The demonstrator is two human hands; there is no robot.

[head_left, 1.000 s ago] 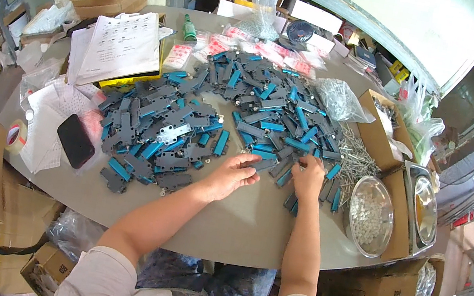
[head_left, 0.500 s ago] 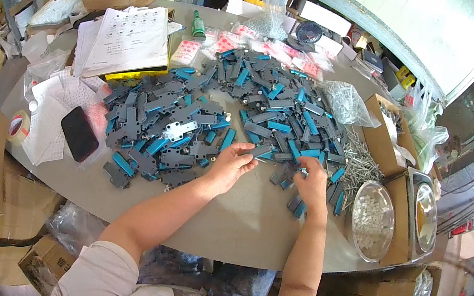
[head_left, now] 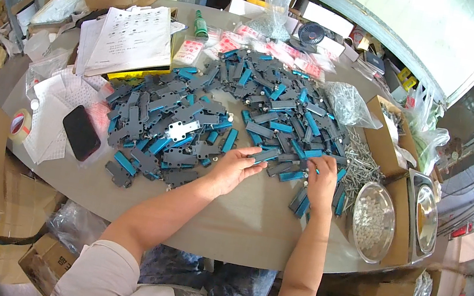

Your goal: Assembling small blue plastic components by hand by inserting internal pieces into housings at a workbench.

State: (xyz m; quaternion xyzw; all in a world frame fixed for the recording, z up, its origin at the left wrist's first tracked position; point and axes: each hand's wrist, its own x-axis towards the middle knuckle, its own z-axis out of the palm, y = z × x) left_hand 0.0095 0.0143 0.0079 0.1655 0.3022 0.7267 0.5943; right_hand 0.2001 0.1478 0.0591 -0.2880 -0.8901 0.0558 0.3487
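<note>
One spread of countless grey-and-blue parts (head_left: 163,100), one phone (head_left: 81,133), one bottle (head_left: 200,25) and one bowl (head_left: 371,256) sit on the surface (head_left: 223,228). The left hand (head_left: 234,170), partly curled, pinches one grey part (head_left: 265,155) before the spread; the right hand (head_left: 322,185) is curled beside it, its grip too hidden to tell.

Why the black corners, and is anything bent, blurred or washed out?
Head view: black rim, probably from the fisheye lens; head view: grey rail bows, white panel nearly washes out; head view: left hand and right hand look fairly sharp.
</note>
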